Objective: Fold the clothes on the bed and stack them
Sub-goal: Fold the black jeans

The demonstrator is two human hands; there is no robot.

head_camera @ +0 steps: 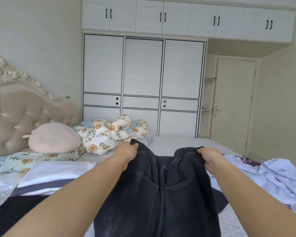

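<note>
While gripping the waistband of the dark jeans [161, 194] above the bed [169, 142], left hand [126, 153] and right hand [212, 159] with fingers curled into cloth. Pale blue shirt [272, 177] crumpled just right.

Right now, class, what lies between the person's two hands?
In the head view, the sagging waistband of the dark jeans spans the gap between the left hand and the right hand; each hand grips one side.
</note>
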